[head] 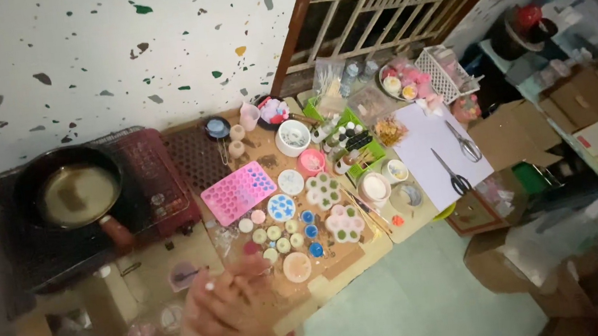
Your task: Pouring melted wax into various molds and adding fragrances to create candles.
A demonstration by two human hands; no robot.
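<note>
Both hands, the left hand (208,323) and the right hand (247,308), are seen pressed together, fingers loosely extended, nothing visibly held. Just beyond, small round moulds (283,235) are laid out, then a pink silicone mould (238,191), then a frying pan (76,193).

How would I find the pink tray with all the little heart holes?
Start at the black frying pan on the left. Go right, past the dark red stove, to the cardboard covered in small moulds. The pink tray lies at its left end; it is the only big rectangle, while its neighbours are small and round.
</note>
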